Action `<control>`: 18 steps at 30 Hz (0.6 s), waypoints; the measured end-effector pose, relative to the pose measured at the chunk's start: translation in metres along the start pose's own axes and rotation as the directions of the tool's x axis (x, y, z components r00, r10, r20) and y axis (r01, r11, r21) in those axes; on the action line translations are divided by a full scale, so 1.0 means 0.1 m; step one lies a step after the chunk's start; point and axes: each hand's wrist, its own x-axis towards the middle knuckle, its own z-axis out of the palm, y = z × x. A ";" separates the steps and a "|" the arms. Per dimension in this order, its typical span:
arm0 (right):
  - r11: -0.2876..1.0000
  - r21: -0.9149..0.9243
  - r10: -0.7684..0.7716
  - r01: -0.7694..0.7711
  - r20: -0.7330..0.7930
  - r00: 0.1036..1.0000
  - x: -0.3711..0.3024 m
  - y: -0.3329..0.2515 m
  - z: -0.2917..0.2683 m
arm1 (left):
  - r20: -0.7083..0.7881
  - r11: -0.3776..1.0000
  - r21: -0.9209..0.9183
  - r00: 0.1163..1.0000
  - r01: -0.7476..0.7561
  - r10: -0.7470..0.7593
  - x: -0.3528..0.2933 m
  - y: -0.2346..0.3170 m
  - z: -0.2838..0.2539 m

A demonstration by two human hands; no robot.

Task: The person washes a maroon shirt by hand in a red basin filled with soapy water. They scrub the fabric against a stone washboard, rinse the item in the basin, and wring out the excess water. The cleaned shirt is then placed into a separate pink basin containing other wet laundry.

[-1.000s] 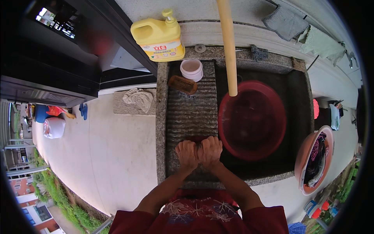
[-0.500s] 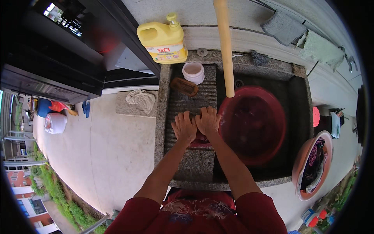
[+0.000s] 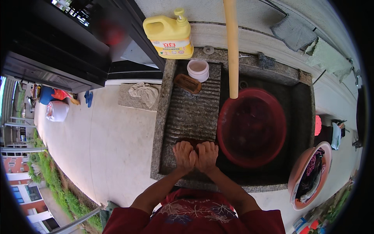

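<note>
My left hand [image 3: 184,156] and my right hand [image 3: 206,156] are side by side at the near end of the ribbed stone washboard [image 3: 191,117]. Both have their fingers curled down, pressing a dark red wet cloth [image 3: 194,142] against it. Only a strip of the cloth shows beyond my knuckles; the remainder is hidden under them. Farther up the washboard lie a wooden scrubbing brush [image 3: 187,84] and a small pale pink tub [image 3: 198,70]. In the basin to the right sits a red plastic washbasin [image 3: 252,126] with dark water in it.
A pale pole [image 3: 231,50] reaches down over the stone sink [image 3: 159,144] to the washbasin's far rim. A yellow pump jug [image 3: 169,37] stands behind. An orange-pink basin of clothes [image 3: 311,175] is at the right, and a crumpled rag [image 3: 144,94] lies on a slab at left.
Both hands have drawn back toward me along the washboard, with the cloth under them. Their fingers, stretched forward before, are now curled. The view has shifted slightly.
</note>
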 end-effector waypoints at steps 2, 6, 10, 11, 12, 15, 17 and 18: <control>0.999 0.034 -0.023 0.022 0.029 0.999 0.11 0.07 0.06 | 0.080 1.000 -0.013 0.997 -0.006 0.007 0.09 -0.10 0.00; 0.992 0.127 0.011 -0.022 0.085 0.996 0.25 0.20 0.18 | 0.138 0.997 -0.073 0.990 -0.018 0.028 0.31 -0.30 0.13; 0.982 0.103 0.129 -0.156 0.230 0.965 0.45 0.23 0.24 | 0.174 0.999 -0.009 0.984 0.043 -0.041 0.44 -0.42 0.23; 0.980 0.040 0.182 -0.197 0.243 0.953 0.53 0.26 0.28 | 0.180 0.998 0.032 0.982 0.055 -0.060 0.52 -0.45 0.26; 0.971 -0.024 0.236 -0.237 0.245 0.940 0.63 0.33 0.36 | 0.227 0.984 0.139 0.964 0.109 -0.139 0.67 -0.44 0.30; 0.949 -0.247 0.233 -0.198 0.123 0.965 0.99 0.44 0.50 | 0.245 0.893 0.392 0.910 0.223 -0.335 1.06 -0.45 0.39; 0.921 -0.324 0.236 -0.216 0.023 0.971 1.19 0.50 0.54 | 0.154 0.844 0.451 0.906 0.292 -0.395 1.18 -0.54 0.47; 0.907 -0.318 0.290 -0.276 -0.005 0.957 1.20 0.55 0.56 | 0.139 0.812 0.492 0.893 0.313 -0.428 1.18 -0.47 0.49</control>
